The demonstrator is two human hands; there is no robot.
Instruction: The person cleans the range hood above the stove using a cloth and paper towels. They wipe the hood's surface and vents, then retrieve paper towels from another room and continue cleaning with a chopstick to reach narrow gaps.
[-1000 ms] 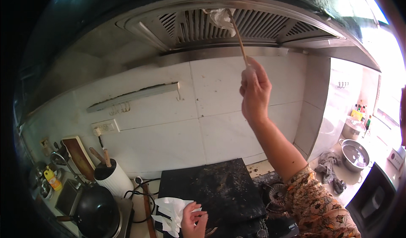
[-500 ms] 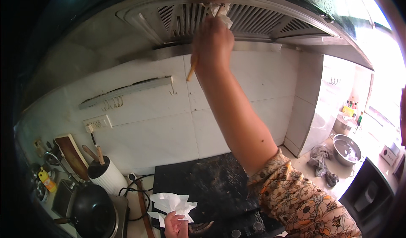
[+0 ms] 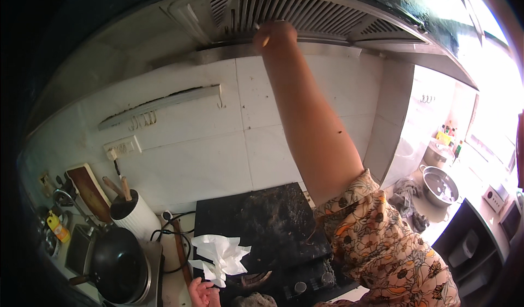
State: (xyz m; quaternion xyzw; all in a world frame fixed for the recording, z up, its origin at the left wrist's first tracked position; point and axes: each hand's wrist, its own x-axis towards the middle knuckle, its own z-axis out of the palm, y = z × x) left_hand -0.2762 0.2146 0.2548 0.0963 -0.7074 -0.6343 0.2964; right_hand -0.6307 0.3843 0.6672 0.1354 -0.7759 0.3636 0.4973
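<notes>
My right hand (image 3: 277,33) is raised to the slatted underside of a range hood (image 3: 300,15). Its fingers are closed around a thin wooden stick (image 3: 266,42), whose end pokes out below the fist. The stick's other end is hidden. Low in the picture, my left hand (image 3: 203,293) has loosely curled fingers and appears to hold nothing. Just above it, crumpled white paper tissue (image 3: 221,258) lies on the left edge of a black, stained stovetop (image 3: 262,214).
A black wok (image 3: 117,266) sits at the lower left, beside a white ribbed holder (image 3: 134,217) with wooden handles. A hook rail (image 3: 164,108) is on the tiled wall. On the right counter are a metal basin (image 3: 439,187) and a grey cloth (image 3: 405,198).
My right hand has turned at the hood, and the white tissue seen by it earlier is now hidden. My left hand has moved down and left, away from the paper tissue.
</notes>
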